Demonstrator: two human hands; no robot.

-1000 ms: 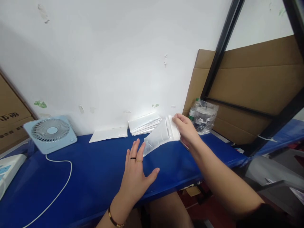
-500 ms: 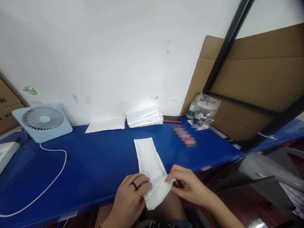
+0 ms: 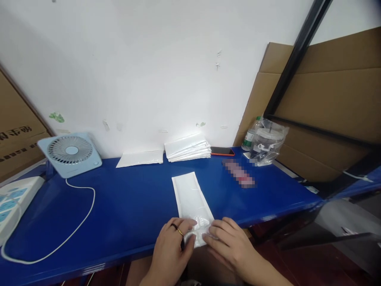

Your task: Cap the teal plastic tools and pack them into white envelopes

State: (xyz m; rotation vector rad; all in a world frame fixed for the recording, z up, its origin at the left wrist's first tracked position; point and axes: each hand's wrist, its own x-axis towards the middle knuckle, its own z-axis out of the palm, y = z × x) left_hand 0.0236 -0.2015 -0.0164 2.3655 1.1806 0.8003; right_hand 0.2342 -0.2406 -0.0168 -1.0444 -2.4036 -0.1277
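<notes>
A white padded envelope [image 3: 192, 194] lies lengthwise on the blue table, its near end reaching the front edge. My left hand [image 3: 172, 246], with a black and a gold ring, grips the near left corner between thumb and fingers. On the near right corner, my right hand [image 3: 230, 246] has its fingers bent and closed on the material. Clear, wrinkled film shows between the two hands. My fingers partly hide the near end, and I cannot make out whether anything is inside.
Along the wall lie a flat white envelope [image 3: 139, 157], a stack of envelopes [image 3: 188, 147] and a phone [image 3: 222, 151]. A blue fan [image 3: 70, 153], its cable and a power strip [image 3: 20, 204] are left. Right are a blurred pink item [image 3: 239, 173], a bottle [image 3: 249, 137] and a bagged cup [image 3: 266, 143].
The near end, spread out toward me before, now looks shorter and drawn in between my hands. My right hand has moved lower and its fingers lie over the corner. The view has turned slightly left.
</notes>
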